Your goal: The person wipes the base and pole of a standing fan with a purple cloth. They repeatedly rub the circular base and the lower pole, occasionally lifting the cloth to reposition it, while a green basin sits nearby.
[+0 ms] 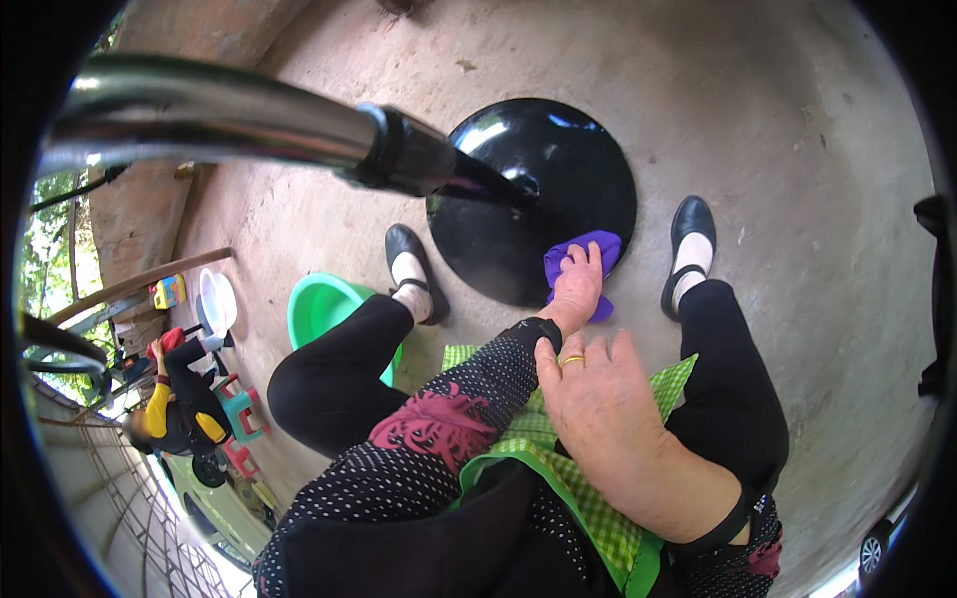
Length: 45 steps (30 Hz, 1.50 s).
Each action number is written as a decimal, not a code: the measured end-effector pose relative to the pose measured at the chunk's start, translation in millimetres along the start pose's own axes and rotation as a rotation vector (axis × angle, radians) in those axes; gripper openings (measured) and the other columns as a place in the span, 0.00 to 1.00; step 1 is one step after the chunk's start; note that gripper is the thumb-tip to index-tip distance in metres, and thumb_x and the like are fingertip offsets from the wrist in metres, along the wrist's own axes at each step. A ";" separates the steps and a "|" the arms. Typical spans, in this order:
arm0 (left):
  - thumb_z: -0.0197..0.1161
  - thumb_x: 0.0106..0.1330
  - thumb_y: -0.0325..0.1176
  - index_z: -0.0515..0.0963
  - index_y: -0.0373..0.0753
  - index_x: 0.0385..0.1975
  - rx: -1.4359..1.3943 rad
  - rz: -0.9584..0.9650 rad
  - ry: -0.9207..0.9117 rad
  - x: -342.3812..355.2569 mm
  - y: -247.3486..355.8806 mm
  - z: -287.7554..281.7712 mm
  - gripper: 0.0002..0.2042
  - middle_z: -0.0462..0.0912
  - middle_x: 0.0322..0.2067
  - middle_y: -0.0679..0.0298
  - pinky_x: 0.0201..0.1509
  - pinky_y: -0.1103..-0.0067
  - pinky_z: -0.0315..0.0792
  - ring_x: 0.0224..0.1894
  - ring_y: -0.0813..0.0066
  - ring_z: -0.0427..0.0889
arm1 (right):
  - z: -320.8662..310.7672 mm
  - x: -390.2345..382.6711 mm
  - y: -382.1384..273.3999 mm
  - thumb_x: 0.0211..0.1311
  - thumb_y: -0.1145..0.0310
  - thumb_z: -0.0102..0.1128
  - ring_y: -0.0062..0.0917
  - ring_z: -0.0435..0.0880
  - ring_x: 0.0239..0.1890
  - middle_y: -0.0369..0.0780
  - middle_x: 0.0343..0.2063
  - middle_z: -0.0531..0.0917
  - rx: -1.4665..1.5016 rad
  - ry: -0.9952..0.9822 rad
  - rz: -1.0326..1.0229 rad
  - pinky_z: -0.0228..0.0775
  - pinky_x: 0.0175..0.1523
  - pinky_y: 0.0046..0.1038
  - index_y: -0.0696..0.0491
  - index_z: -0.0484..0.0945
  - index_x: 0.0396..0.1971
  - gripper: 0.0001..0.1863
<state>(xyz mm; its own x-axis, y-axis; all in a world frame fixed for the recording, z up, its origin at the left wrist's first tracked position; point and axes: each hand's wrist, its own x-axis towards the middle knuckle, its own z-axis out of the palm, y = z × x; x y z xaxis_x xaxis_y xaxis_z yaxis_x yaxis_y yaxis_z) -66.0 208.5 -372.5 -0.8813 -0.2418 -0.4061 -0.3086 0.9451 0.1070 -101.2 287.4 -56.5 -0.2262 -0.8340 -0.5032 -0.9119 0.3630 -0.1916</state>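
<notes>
A glossy black round base (518,239) lies on the floor between my feet, with a metal pole (229,115) rising from its middle toward the upper left. My left hand (576,289) reaches down to the base's near right part. Its fingers press a purple cloth (568,257) against the black surface, and some of the cloth hangs past the rim. Nearer to me, my right hand (603,394) is held above my lap with its fingers stretched out, holding nothing. A ring sits on one of its fingers. Below it lies a green checked apron (518,424).
Beside my left leg stands a green basin (324,304). Farther left are a white basin (217,302), small stools (239,409) and another person (184,404) seated low, holding something red. A pale vehicle (214,508) is behind them. My black shoes (690,219) flank the base.
</notes>
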 end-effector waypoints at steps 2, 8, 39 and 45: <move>0.61 0.60 0.23 0.64 0.42 0.61 -0.135 -0.046 -0.171 27.0 3.5 -14.9 0.27 0.66 0.55 0.43 0.50 0.61 0.81 0.51 0.44 0.76 | 0.2 0.8 4.5 0.66 0.67 0.50 0.40 0.78 0.52 0.48 0.50 0.80 0.021 -0.007 0.020 0.60 0.64 0.48 0.53 0.70 0.66 0.27; 0.60 0.57 0.21 0.69 0.44 0.53 -0.041 0.011 0.404 151.9 -33.8 -78.8 0.22 0.68 0.53 0.47 0.39 0.62 0.84 0.48 0.45 0.76 | -4.2 -5.6 12.1 0.66 0.66 0.48 0.44 0.77 0.53 0.50 0.52 0.79 0.053 -0.045 -0.009 0.59 0.64 0.50 0.55 0.69 0.67 0.28; 0.60 0.56 0.21 0.74 0.41 0.50 -0.486 0.256 0.147 -57.6 -41.7 -215.3 0.20 0.75 0.47 0.51 0.51 0.59 0.75 0.49 0.46 0.79 | -18.7 15.1 85.0 0.66 0.54 0.60 0.43 0.82 0.53 0.53 0.50 0.82 0.432 0.167 0.335 0.73 0.58 0.39 0.52 0.63 0.69 0.35; 0.62 0.57 0.25 0.76 0.41 0.50 -0.496 0.278 0.372 -104.2 -47.8 -308.7 0.19 0.74 0.49 0.51 0.53 0.60 0.75 0.49 0.48 0.79 | -25.1 13.1 42.6 0.71 0.59 0.58 0.32 0.78 0.59 0.46 0.62 0.71 1.422 0.471 0.336 0.78 0.52 0.30 0.52 0.48 0.75 0.40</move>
<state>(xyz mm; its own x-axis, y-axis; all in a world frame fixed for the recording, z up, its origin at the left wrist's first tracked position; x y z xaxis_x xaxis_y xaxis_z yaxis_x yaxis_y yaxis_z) -70.0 120.7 -55.2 -0.9886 -0.1479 0.0266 -0.1023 0.7920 0.6019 -151.6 281.5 -50.1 -0.6823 -0.5875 -0.4351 0.2110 0.4115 -0.8866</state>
